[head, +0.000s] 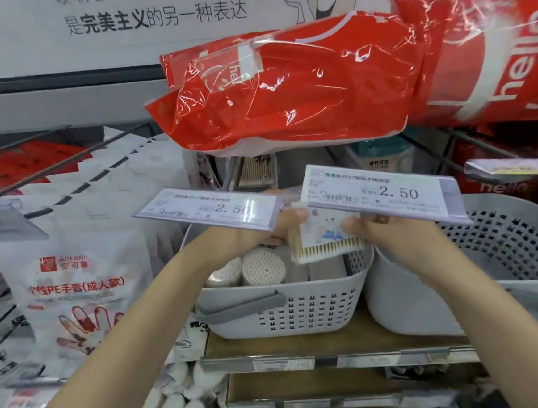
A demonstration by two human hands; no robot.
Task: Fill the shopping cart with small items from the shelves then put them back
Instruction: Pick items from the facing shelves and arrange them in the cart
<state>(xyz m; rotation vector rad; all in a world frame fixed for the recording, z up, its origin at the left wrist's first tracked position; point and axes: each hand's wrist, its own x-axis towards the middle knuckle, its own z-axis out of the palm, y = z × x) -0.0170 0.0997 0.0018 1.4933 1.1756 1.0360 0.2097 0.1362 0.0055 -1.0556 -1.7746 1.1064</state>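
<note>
Basket [302, 310]: round swab tubs [263, 267] inside, ends up.
Swab pack [324, 243]: long axis 9-to-3, sticks' ends toward 6.
Left hand [263, 231], right hand [382, 227]: both gripping the pack.

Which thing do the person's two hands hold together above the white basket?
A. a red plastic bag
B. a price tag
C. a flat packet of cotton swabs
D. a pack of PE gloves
C: both the left hand and the right hand grip the packet of cotton swabs above the white basket.

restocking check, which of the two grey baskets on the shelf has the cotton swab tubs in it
The left basket, the one with the dark grey handle, below both hands: two round swab tubs stand in it. The right basket shows no tubs in its visible part.
</note>
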